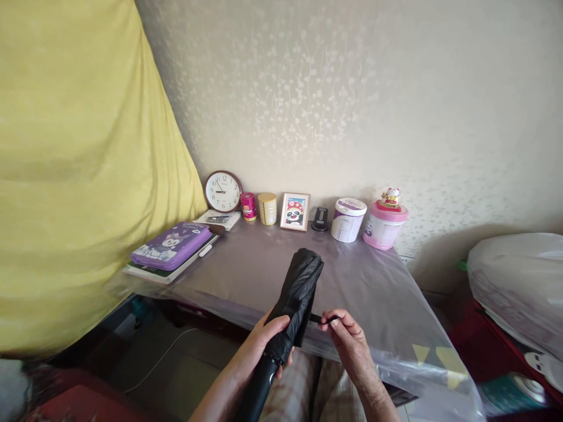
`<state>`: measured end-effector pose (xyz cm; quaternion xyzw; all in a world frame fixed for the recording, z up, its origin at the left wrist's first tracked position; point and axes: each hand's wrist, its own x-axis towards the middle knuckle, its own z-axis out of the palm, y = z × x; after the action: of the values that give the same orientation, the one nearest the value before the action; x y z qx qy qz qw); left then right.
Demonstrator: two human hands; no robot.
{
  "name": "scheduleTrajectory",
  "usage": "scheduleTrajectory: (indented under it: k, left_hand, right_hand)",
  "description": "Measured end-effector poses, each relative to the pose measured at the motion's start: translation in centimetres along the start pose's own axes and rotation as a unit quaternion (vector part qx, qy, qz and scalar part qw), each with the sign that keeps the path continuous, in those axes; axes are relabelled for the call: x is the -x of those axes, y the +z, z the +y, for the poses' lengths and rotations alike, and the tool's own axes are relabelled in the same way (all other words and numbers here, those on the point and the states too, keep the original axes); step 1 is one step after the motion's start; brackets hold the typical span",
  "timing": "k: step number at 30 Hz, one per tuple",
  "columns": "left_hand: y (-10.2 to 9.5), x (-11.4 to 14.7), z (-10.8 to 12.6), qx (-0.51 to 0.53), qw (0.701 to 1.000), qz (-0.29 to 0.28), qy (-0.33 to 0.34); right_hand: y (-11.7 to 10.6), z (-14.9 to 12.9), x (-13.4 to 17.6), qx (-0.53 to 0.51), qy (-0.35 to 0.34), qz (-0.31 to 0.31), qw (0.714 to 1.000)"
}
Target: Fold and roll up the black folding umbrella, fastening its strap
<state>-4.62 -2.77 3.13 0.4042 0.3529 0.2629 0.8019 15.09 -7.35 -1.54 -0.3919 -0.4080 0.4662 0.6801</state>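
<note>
A folded black umbrella (299, 287) slants up over the table's front edge, its canopy rolled around the shaft and its dark handle pointing down toward me. My left hand (268, 343) is wrapped around the lower canopy just above the handle, thumb on top. To the right of the canopy, my right hand (349, 340) pinches the end of a thin black strap (315, 318) between thumb and fingers. The strap is stretched out sideways from the umbrella. Part of my left hand's fingers is hidden behind the canopy.
The table (246, 264) has a clear plastic cover. A purple case (171, 245) lies on books at left. Along the wall stand a clock (223, 191), a picture frame (294, 212), a white tub (348, 220) and a pink tub (384, 227). A yellow curtain (88, 176) hangs at left.
</note>
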Motion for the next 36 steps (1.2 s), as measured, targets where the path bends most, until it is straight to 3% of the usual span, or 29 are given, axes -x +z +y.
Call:
scheduleTrajectory:
  k: [9, 14, 20, 24, 31, 36]
  left_hand:
    - [0.8, 0.5, 1.2, -0.078, 0.997, -0.016, -0.007]
    - [0.8, 0.1, 0.5, -0.124, 0.992, -0.002, -0.001]
    - [1.0, 0.2, 0.3, -0.156, 0.988, 0.012, 0.01]
    - [1.3, 0.3, 0.4, -0.17, 0.985, 0.026, 0.006]
    - [1.7, 0.6, 0.7, -0.206, 0.978, 0.026, -0.002]
    - [0.5, -0.9, 0.5, -0.213, 0.977, 0.009, 0.002]
  right_hand:
    - [1.7, -3.6, -0.7, 0.198, -0.092, -0.1, 0.971]
    - [1.9, -3.9, -0.4, 0.237, -0.08, -0.125, 0.96]
    - [2.2, -3.3, -0.6, 0.252, -0.063, -0.123, 0.958]
    - [2.5, -2.8, -0.8, 0.255, -0.087, -0.111, 0.957]
    - [3.3, -1.5, -1.0, 0.214, -0.063, -0.03, 0.974]
    - [3.3, -2.3, -1.7, 0.287, -0.084, -0.019, 0.954]
